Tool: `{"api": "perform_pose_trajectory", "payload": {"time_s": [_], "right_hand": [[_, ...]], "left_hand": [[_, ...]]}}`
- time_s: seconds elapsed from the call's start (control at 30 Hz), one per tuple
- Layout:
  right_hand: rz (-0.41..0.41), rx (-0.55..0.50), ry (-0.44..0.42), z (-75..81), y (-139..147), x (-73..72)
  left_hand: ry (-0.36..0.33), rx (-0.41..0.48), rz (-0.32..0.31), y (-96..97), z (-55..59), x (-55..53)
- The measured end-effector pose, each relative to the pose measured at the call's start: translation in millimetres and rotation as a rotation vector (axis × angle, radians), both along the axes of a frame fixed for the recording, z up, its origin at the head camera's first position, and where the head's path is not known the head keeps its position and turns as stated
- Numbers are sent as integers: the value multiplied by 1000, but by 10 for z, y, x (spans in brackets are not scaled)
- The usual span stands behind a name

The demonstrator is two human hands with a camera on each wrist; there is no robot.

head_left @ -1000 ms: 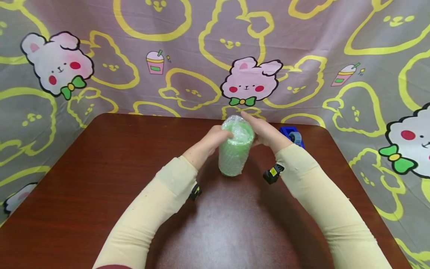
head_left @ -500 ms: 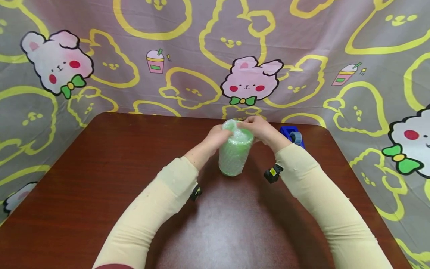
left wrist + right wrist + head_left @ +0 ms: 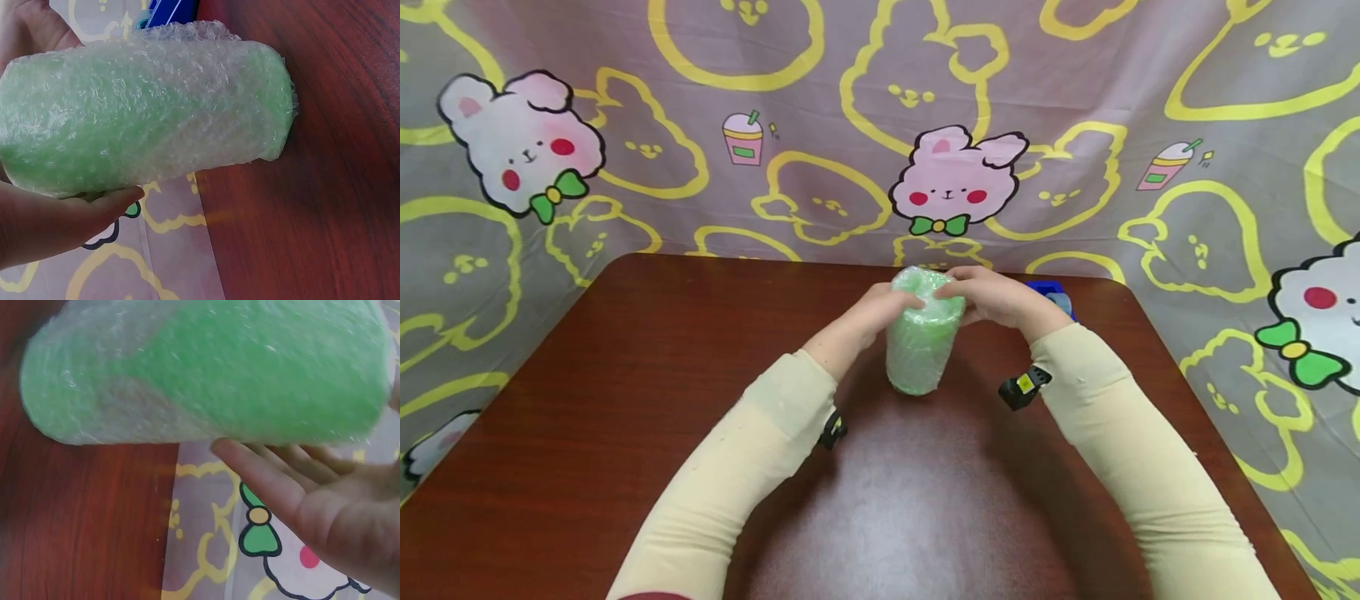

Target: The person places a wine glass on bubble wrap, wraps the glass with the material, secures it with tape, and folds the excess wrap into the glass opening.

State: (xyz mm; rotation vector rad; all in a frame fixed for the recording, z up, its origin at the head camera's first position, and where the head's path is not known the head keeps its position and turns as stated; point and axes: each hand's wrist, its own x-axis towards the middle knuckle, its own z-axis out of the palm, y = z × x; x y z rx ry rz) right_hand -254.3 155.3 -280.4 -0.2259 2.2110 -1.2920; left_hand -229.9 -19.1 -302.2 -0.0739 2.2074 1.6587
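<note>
A green cylinder wrapped in bubble wrap [image 3: 920, 354] stands upright on the table, in the middle of the head view. Its wrapped side fills much of both wrist views; the wrap hides what exactly is inside. My left hand [image 3: 874, 312] holds it near the top from the left, thumb over the upper rim. From the right, my right hand [image 3: 992, 293] grips the same upper end, its thumb pressing the film on top. In the right wrist view, the fingers [image 3: 269, 472] run along the cylinder's side. The far fingers of both hands are partly hidden behind it.
A blue tape dispenser [image 3: 1049, 292] with a clear roll sits at the back right, partly covered by my right wrist. The dark red-brown tabletop [image 3: 700, 333] ends at a patterned cloth backdrop [image 3: 820, 100] with rabbit faces.
My right hand's raised, straight fingers have come down and curled onto the wrap at the top. The right wrist has shifted slightly right. The left hand and cylinder stay nearly in place.
</note>
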Motion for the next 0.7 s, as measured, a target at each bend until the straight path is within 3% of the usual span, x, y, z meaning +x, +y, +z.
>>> {"api": "perform_pose_trajectory", "payload": {"time_s": [0.17, 0.37, 0.57, 0.7], "right_hand": [[50, 40, -3, 69, -27, 5], [22, 268, 51, 125, -145, -28], [41, 482, 207, 132, -263, -58], [53, 522, 275, 108, -283, -55]], "left_hand": [[-4, 12, 22, 11, 22, 14], [9, 8, 23, 27, 4, 17], [31, 3, 26, 30, -14, 22], [58, -7, 36, 24, -25, 26]]}}
